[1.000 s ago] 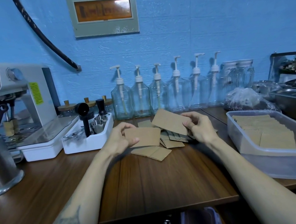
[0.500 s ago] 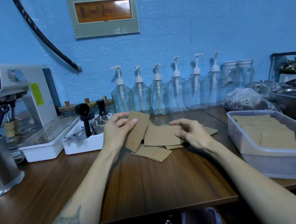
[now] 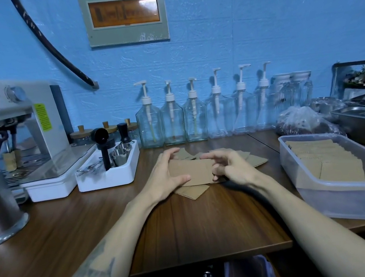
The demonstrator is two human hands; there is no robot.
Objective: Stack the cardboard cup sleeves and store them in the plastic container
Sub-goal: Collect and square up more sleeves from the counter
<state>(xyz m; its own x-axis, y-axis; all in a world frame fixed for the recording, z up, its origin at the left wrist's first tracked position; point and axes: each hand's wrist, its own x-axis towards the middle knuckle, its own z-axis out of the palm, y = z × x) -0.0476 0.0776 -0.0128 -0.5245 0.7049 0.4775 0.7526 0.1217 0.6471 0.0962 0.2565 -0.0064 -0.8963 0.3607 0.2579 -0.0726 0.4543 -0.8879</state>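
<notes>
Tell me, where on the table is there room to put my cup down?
Bare wood lies between the hands' sleeve pile and the near table edge. Crowded: the back row of pump bottles, the white tray and the plastic container.

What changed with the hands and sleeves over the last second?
The separate sleeves each hand held are now brought together: left hand and right hand grip one stack of sleeves between them, low over the loose pile. The plastic container and its stored sleeves are unchanged.

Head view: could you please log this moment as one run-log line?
phase: stacking | left hand and right hand: grip sleeve over loose sleeves | container: part filled, right | table
</notes>
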